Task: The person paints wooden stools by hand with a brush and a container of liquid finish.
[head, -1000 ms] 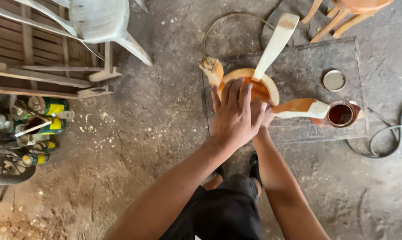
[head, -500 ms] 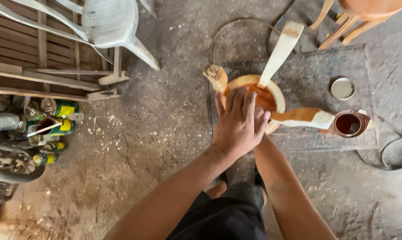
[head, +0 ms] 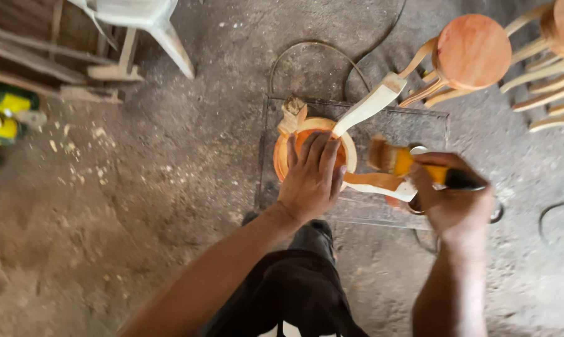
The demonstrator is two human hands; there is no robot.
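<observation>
Head view: left hand (head: pixel 310 181) flat, fingers spread, pressing on upturned stool (head: pixel 316 150) on grey mat (head: pixel 431 125). Right hand (head: pixel 450 196) gripping paintbrush (head: pixel 413 165), bristles beside stool leg. Finished stool (head: pixel 472 53) stands behind.

A stool (head: pixel 313 153) sat mid-frame on a board (head: pixel 431 125), another stool (head: pixel 472 53) at upper right, a chair (head: pixel 144 19) at upper left.

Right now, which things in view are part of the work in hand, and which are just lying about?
In use:
left hand pressing the upturned small stool
right hand gripping the paintbrush
sheet under the stool

Lying about:
finished stool
white plastic chair
cable
timber offcuts
</observation>
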